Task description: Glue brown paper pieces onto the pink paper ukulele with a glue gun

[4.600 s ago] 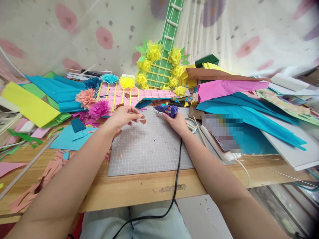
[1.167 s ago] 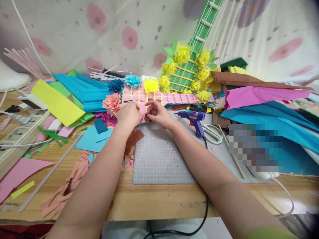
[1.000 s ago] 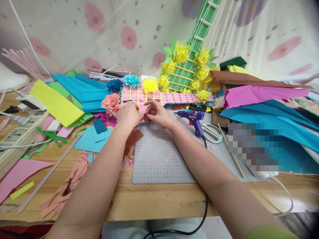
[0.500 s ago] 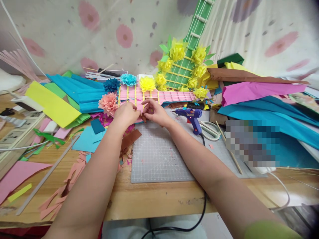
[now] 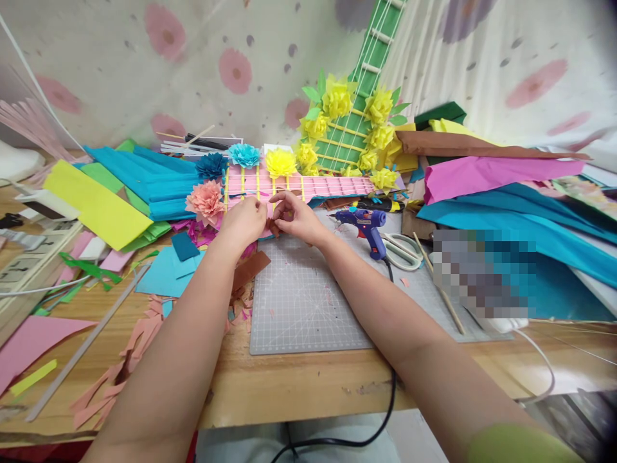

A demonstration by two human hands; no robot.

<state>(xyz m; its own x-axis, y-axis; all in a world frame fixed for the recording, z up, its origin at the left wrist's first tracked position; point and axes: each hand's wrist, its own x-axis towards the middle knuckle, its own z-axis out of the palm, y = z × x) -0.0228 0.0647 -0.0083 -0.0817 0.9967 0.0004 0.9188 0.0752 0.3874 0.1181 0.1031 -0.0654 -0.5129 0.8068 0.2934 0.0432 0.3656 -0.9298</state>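
Note:
My left hand [image 5: 245,220] and my right hand [image 5: 297,218] meet at the near edge of a pink paper guitar body [image 5: 332,186] with yellow cross strips. Both hands pinch a small brown paper piece [image 5: 273,227] held between their fingertips against that edge. Paper flowers sit along the pink body: a peach one [image 5: 205,200], a blue one [image 5: 243,154] and a yellow one [image 5: 281,162]. A purple glue gun [image 5: 365,223] lies on the grey cutting mat [image 5: 303,302], just right of my right hand, its black cord running down off the table.
A green paper guitar neck [image 5: 371,71] with yellow flowers leans against the curtain behind. Scissors [image 5: 402,249] and a wooden stick [image 5: 436,280] lie right of the glue gun. Coloured paper sheets pile up left and right; pink scraps [image 5: 120,366] litter the wooden table [image 5: 299,386].
Earlier my right hand held the glue gun; it now lies on the mat and both hands work the brown piece at the pink body. The last second shows only a slight view shift.

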